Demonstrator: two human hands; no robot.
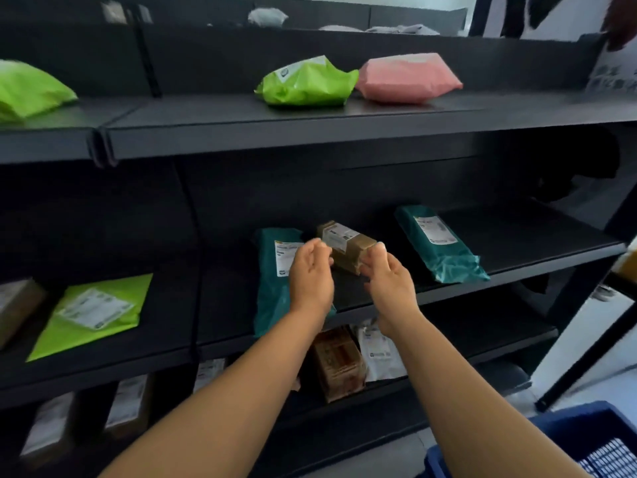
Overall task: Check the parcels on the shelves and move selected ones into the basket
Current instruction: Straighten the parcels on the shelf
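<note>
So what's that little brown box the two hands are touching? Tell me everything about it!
The brown box is a small cardboard parcel with a white printed label stuck on top. It sits on the middle shelf, turned at a slant, between two teal bags. It looks closed. The left hand touches its left side and the right hand its near right end, fingertips on the cardboard. The label's writing is too blurry to read.

Bare dark shelf opens just right of the right hand; long teal plastic mailer crowds under the left hand.
</note>
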